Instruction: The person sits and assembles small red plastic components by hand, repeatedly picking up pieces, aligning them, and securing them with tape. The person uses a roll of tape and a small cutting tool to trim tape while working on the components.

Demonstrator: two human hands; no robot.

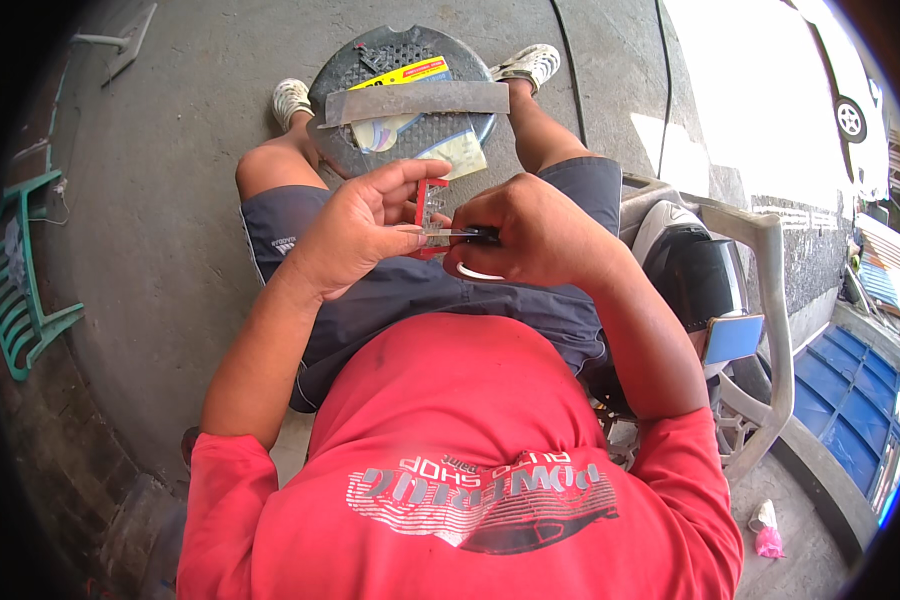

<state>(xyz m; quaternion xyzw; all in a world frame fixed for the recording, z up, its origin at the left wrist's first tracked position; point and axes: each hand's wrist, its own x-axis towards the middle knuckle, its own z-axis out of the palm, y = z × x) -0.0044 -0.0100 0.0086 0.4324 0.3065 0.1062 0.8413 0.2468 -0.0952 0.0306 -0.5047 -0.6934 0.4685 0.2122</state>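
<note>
My left hand (360, 232) holds a small red-framed part (430, 205) with a clear middle, fingers wrapped around its left side. My right hand (530, 232) grips a thin tool with a black handle (482, 236); its metal tip lies across the red part. A white ring (478, 272) hangs under my right hand. Both hands meet above my lap, over dark grey shorts.
A round black perforated cover (370, 70) lies on the concrete between my feet, with a grey metal strip (420, 100), a yellow package and sandpaper on it. A white plastic chair (760, 300) with a helmet stands to my right. A green chair (15, 290) lies at the left.
</note>
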